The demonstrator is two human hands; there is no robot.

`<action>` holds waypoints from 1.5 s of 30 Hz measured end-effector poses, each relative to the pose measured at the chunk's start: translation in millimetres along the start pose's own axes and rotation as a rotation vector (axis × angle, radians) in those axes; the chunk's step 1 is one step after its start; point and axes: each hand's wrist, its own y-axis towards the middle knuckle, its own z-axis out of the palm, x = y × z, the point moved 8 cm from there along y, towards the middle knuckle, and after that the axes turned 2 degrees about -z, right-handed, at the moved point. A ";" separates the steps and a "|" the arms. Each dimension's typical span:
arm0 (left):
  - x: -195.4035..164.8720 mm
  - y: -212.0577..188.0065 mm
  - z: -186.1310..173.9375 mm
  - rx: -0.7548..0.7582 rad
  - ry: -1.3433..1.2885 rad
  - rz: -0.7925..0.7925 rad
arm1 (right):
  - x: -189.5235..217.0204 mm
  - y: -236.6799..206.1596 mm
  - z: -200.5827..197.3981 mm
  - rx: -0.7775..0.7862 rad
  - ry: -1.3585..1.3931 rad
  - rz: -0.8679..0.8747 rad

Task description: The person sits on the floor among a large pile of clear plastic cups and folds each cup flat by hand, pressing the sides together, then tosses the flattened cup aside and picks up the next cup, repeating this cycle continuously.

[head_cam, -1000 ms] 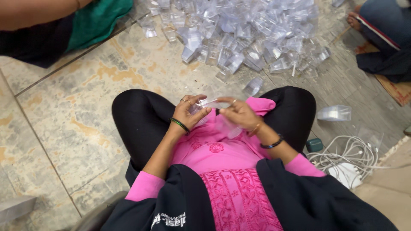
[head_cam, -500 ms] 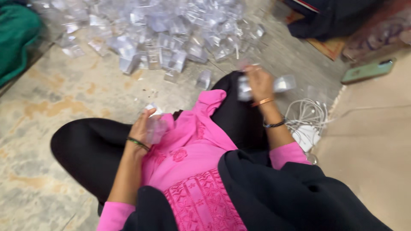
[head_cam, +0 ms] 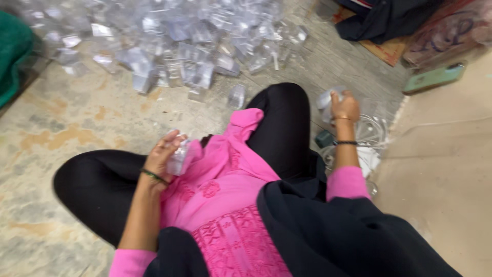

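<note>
Seated cross-legged on a stone floor [head_cam: 77, 118], I curl my left hand [head_cam: 166, 151] around a small clear plastic case [head_cam: 179, 158], fingers closed on it above my pink tunic [head_cam: 225, 195]. Out past my knee, my right hand [head_cam: 344, 105] grips a second clear plastic piece [head_cam: 325, 100], fingers wrapped about it. Beneath those fingers lies a coil of white cable [head_cam: 371, 141]. Well beyond both hands spreads a heap of clear cases [head_cam: 179, 41]; a green phone [head_cam: 433, 78] rests to the right.
</note>
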 end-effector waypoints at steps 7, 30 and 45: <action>-11.2 9.7 33.7 0.059 0.342 0.253 | 195.7 -90.5 -11.8 0.905 1.620 -0.011; -18.0 11.6 -5.4 -0.042 0.344 0.288 | 343.8 -249.3 -19.0 1.339 1.448 -0.409; -5.5 18.7 -26.5 -0.051 0.377 0.426 | 371.1 -254.6 -19.2 1.307 1.551 -0.468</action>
